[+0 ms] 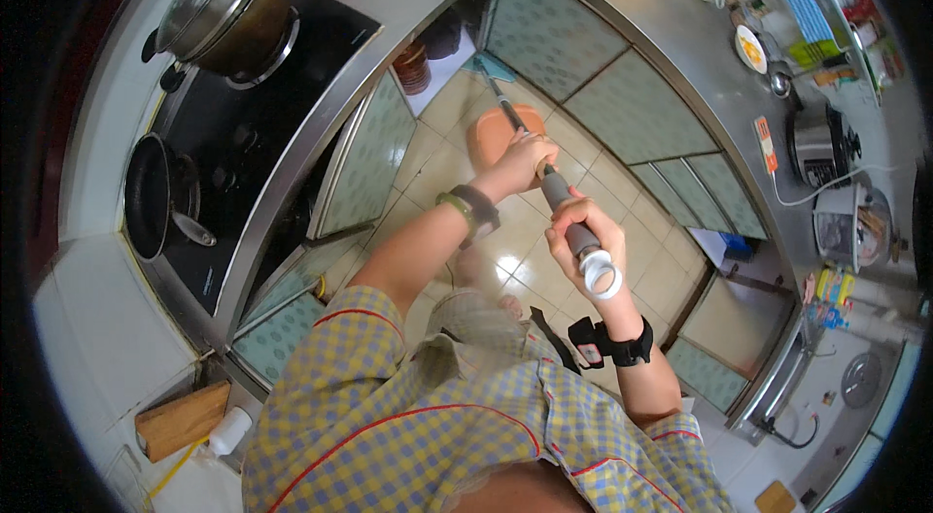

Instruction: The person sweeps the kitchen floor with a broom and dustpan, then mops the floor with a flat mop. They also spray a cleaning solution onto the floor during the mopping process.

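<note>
Both of my hands are on a long mop-like tool, its pole running away from me down to the tiled floor (pixel 441 174). My left hand (pixel 521 159) is wrapped around the pole (pixel 508 108) below the grey grip. Higher up, my right hand (pixel 592 232) holds the grey foam grip (pixel 556 191), close to the white hanging loop (pixel 600 278) at the top end. The tool's light-blue head (pixel 490 68) rests in the far corner, by the cabinet base. An orange plastic basin or stool (pixel 487 138) sits on the floor, partly behind the pole and my left hand.
Cabinet doors (pixel 561 25) line the right side; an open cabinet door (pixel 368 156) juts out at left. A lidded pot (pixel 219 10) and a frying pan (pixel 148 196) stand on the black cooktop (pixel 270 112). The right counter holds a rice cooker (pixel 815 145) and power strip (pixel 765 141).
</note>
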Demonstrator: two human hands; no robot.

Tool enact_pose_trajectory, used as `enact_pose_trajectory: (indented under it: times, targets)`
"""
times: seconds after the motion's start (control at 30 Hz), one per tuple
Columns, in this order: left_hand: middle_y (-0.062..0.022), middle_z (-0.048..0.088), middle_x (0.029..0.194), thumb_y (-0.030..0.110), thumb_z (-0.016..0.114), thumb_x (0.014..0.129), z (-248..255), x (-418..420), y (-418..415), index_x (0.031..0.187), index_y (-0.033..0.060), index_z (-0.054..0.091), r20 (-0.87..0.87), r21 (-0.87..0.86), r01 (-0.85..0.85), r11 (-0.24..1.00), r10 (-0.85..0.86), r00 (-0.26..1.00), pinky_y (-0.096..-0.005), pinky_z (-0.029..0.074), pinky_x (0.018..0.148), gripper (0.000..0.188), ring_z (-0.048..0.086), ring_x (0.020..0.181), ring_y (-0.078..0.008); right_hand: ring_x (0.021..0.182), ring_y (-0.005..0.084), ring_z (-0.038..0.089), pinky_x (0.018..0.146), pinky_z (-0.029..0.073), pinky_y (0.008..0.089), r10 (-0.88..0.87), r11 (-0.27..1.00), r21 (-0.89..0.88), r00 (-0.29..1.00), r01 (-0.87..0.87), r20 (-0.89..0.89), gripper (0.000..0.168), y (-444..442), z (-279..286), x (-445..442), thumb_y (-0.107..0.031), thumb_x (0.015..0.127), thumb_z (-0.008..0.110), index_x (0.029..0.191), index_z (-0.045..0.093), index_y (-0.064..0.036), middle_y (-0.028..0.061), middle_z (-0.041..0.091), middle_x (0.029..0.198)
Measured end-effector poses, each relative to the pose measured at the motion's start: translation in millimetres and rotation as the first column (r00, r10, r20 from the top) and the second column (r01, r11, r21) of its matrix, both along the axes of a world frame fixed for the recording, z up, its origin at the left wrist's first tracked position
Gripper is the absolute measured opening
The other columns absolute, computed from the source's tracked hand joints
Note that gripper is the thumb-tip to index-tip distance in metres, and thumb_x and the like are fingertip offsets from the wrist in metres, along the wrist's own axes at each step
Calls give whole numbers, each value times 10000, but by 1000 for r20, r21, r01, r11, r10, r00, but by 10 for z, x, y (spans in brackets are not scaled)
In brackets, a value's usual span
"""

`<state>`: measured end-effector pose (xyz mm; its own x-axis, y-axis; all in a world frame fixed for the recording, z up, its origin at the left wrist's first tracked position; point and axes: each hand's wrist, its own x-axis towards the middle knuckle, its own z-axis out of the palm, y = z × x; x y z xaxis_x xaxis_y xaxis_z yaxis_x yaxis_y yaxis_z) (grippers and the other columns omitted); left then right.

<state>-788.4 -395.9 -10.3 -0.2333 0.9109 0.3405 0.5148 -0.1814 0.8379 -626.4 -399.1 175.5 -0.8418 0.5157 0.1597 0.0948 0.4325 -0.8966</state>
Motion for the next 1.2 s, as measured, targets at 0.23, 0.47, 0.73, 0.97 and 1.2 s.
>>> enact_pose_trajectory:
  times: [0.23, 0.47, 0.73, 0.97, 1.2]
  targets:
    - [-73, 530, 722, 176, 668, 762, 280, 731, 69, 663, 88, 446, -43, -1, 100, 995, -100, 994, -417, 375, 706, 258, 528, 788, -296, 719, 154, 600, 1006, 416, 428, -153, 988, 0, 988, 153, 22, 143, -50, 361, 648, 37, 733, 647, 780, 552, -58, 38, 590, 738]
    - [-29, 531, 771, 229, 659, 784, 455, 1507, 299, 686, 113, 439, 79, -111, 319, 941, -311, 947, -674, 229, 992, 268, 543, 927, -281, 742, 153, 584, 1041, 384, 447, -306, 952, 12, 950, 306, 62, 165, -45, 569, 1358, 41, 737, 650, 799, 531, -56, 29, 582, 758]
    - [-25, 552, 770, 214, 660, 772, 518, 2575, 544, 692, 128, 456, 51, -175, 488, 855, -487, 872, -669, 241, 996, 235, 557, 940, -280, 776, 156, 587, 1046, 374, 468, -449, 892, -33, 892, 451, 49, 145, -46, 657, 2360, 49, 752, 632, 794, 528, -43, 43, 582, 766]
    - [-15, 556, 738, 187, 652, 736, 654, 3785, 521, 694, 137, 475, 43, -196, 622, 758, -627, 778, -645, 268, 996, 189, 580, 902, -265, 793, 178, 596, 1032, 383, 474, -588, 807, -18, 807, 590, 58, 115, -248, 850, 3403, 30, 744, 642, 778, 547, -26, 66, 582, 762]
    - [-28, 548, 695, 132, 624, 690, 846, 5056, 347, 666, 137, 483, 126, -178, 849, 497, -845, 521, -644, 283, 991, 143, 575, 843, -278, 762, 162, 576, 1016, 386, 487, -790, 612, 19, 609, 791, 68, 124, -722, 1020, 4389, -19, 757, 645, 808, 532, -33, 55, 585, 770]
